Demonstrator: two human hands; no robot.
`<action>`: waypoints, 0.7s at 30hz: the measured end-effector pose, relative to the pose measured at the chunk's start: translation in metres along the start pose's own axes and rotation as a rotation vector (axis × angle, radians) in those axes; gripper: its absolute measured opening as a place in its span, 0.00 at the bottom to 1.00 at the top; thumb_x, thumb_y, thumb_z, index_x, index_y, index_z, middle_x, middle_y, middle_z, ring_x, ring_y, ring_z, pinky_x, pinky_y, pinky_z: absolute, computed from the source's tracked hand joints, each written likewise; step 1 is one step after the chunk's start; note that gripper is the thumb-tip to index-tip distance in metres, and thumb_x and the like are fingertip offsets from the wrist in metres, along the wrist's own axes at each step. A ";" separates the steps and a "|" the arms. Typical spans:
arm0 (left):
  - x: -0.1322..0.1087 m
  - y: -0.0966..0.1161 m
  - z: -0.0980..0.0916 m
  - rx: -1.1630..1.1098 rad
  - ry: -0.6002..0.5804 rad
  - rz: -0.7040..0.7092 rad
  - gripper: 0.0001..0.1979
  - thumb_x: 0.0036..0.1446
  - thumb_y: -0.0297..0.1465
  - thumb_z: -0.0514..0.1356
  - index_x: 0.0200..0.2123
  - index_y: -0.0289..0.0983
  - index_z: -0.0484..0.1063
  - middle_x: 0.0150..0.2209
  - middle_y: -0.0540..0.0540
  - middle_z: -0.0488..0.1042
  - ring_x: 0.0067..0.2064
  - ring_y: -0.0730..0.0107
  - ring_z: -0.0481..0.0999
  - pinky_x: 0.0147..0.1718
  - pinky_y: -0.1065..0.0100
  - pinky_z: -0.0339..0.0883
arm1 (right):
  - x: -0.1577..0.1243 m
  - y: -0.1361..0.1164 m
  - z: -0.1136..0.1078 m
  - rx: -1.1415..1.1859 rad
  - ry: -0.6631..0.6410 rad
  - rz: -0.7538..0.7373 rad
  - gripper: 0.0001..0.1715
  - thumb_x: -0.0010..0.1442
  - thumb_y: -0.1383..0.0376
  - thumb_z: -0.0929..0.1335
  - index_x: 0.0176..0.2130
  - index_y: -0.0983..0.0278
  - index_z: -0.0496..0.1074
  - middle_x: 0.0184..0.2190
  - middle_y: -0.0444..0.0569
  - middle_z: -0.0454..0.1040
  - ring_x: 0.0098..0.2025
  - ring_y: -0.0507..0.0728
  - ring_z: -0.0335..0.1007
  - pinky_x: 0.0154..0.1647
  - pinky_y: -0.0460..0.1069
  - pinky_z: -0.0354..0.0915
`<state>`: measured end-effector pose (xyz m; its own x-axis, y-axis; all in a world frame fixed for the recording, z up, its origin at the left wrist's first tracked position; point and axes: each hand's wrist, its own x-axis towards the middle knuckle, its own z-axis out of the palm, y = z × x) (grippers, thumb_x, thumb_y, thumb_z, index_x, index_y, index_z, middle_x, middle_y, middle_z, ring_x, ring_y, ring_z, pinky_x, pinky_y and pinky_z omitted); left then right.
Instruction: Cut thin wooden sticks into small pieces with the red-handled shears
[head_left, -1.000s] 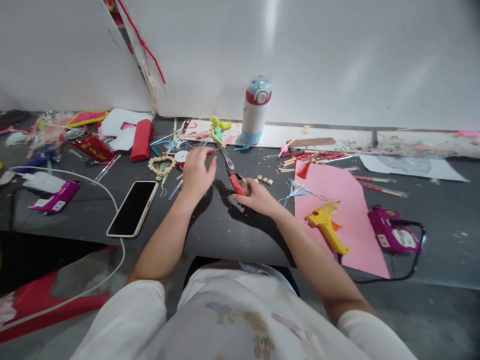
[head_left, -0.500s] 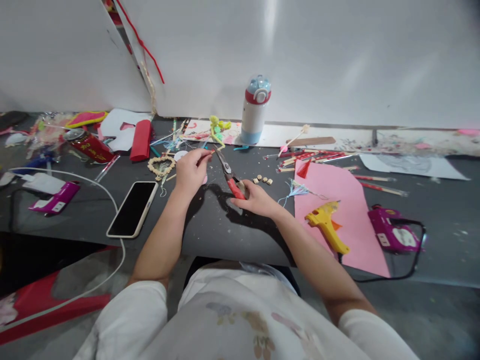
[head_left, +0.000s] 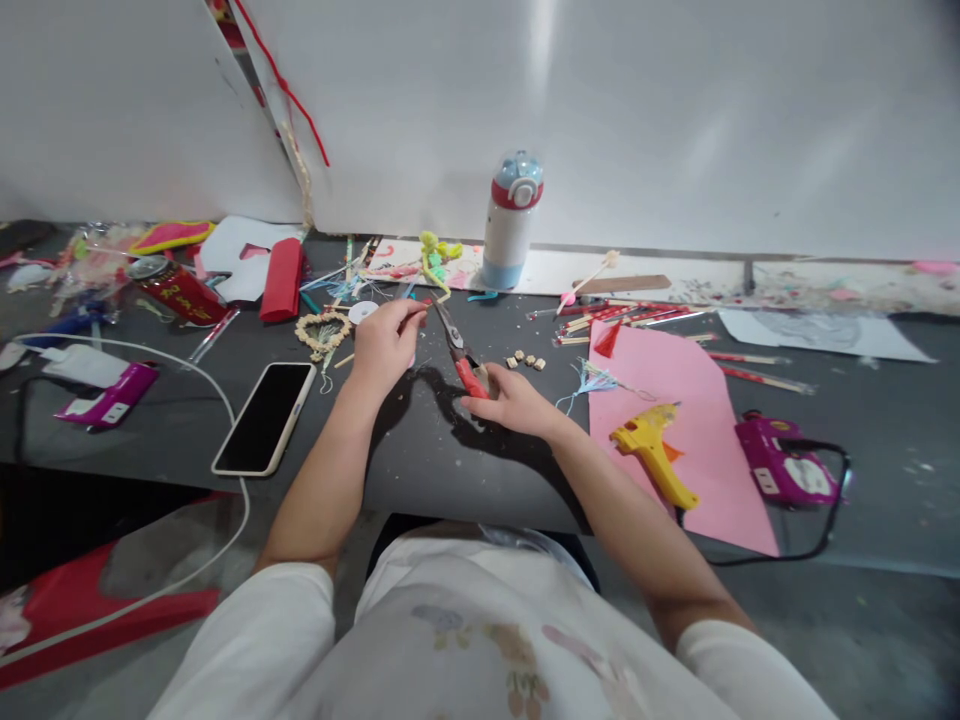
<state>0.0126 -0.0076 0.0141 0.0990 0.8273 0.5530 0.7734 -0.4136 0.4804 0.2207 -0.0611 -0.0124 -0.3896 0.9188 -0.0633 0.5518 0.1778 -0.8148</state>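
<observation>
My left hand (head_left: 382,345) is closed in a pinch on a thin stick (head_left: 430,301). Only the stick's short reddish tip shows past the fingers; its other end is hidden. My right hand (head_left: 516,398) wraps around the red handles of a pair of pliers (head_left: 456,342). The metal jaws point up and left and meet the stick's tip close to my left fingertips. Several small pale wooden bits (head_left: 525,359) lie just right of the pliers. Beside my left hand are a white disc (head_left: 361,312) and a heart-shaped ring of pale pieces (head_left: 322,334).
A bottle (head_left: 513,222) stands at the back. On the right, a yellow glue gun (head_left: 655,452) lies on pink paper (head_left: 716,440), near a purple power block (head_left: 787,462). To the left are a phone (head_left: 265,418), a white cable (head_left: 225,385) and a tilted drink can (head_left: 176,290).
My left hand has shifted very slightly, and a little more of the white disc shows beside it. The pliers and my right hand stay almost in place.
</observation>
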 end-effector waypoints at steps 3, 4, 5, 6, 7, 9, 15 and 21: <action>-0.002 0.008 0.000 0.097 0.053 0.058 0.11 0.59 0.34 0.53 0.41 0.38 0.71 0.42 0.42 0.75 0.46 0.62 0.72 0.48 0.61 0.62 | 0.002 0.001 0.003 0.047 0.037 0.031 0.25 0.47 0.44 0.66 0.28 0.62 0.58 0.22 0.39 0.59 0.24 0.49 0.53 0.25 0.46 0.50; -0.004 0.011 0.001 0.115 0.083 0.075 0.12 0.59 0.35 0.53 0.43 0.37 0.70 0.45 0.40 0.73 0.50 0.61 0.70 0.52 0.59 0.59 | 0.003 0.002 0.004 0.083 0.052 0.048 0.25 0.47 0.44 0.66 0.28 0.63 0.59 0.23 0.40 0.61 0.24 0.49 0.55 0.26 0.46 0.52; -0.005 0.014 0.002 0.116 0.106 0.086 0.13 0.59 0.36 0.53 0.44 0.37 0.69 0.47 0.39 0.72 0.52 0.59 0.68 0.53 0.58 0.57 | 0.005 0.003 0.005 0.133 0.066 0.067 0.25 0.47 0.45 0.67 0.28 0.63 0.60 0.23 0.40 0.62 0.25 0.49 0.57 0.26 0.46 0.54; -0.007 0.017 0.004 0.097 0.108 0.089 0.13 0.59 0.37 0.53 0.44 0.37 0.69 0.47 0.39 0.71 0.52 0.59 0.67 0.54 0.58 0.57 | 0.006 0.004 0.007 0.195 0.073 0.083 0.25 0.48 0.45 0.66 0.30 0.63 0.61 0.24 0.41 0.64 0.26 0.50 0.59 0.27 0.46 0.56; -0.008 0.020 0.006 0.059 0.084 0.081 0.14 0.59 0.38 0.53 0.43 0.37 0.69 0.45 0.39 0.72 0.50 0.60 0.69 0.52 0.59 0.59 | 0.007 0.006 0.008 0.270 0.070 0.095 0.24 0.49 0.45 0.66 0.31 0.63 0.62 0.24 0.42 0.66 0.26 0.50 0.61 0.27 0.47 0.58; -0.013 0.024 0.014 -0.068 -0.042 0.023 0.15 0.59 0.41 0.52 0.40 0.36 0.70 0.39 0.42 0.74 0.43 0.64 0.72 0.46 0.62 0.64 | 0.009 0.008 0.010 0.434 0.042 0.099 0.23 0.51 0.46 0.66 0.32 0.63 0.62 0.26 0.44 0.68 0.27 0.52 0.66 0.28 0.48 0.61; -0.024 0.030 0.043 -0.637 -0.488 -0.298 0.26 0.53 0.48 0.56 0.45 0.33 0.69 0.41 0.40 0.76 0.42 0.65 0.75 0.44 0.63 0.67 | 0.011 0.012 0.016 0.480 0.029 0.067 0.19 0.55 0.50 0.64 0.34 0.65 0.66 0.27 0.48 0.73 0.27 0.53 0.70 0.29 0.49 0.64; -0.025 0.041 0.042 -0.955 -0.678 -0.544 0.27 0.46 0.42 0.64 0.47 0.34 0.67 0.42 0.39 0.76 0.40 0.66 0.76 0.44 0.62 0.68 | 0.011 0.015 0.024 0.323 0.061 0.019 0.19 0.55 0.51 0.64 0.38 0.64 0.69 0.31 0.48 0.74 0.34 0.54 0.70 0.36 0.50 0.66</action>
<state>0.0686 -0.0291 -0.0086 0.4277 0.8847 -0.1853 0.0910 0.1618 0.9826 0.2074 -0.0567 -0.0388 -0.3311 0.9421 -0.0538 0.2925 0.0482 -0.9551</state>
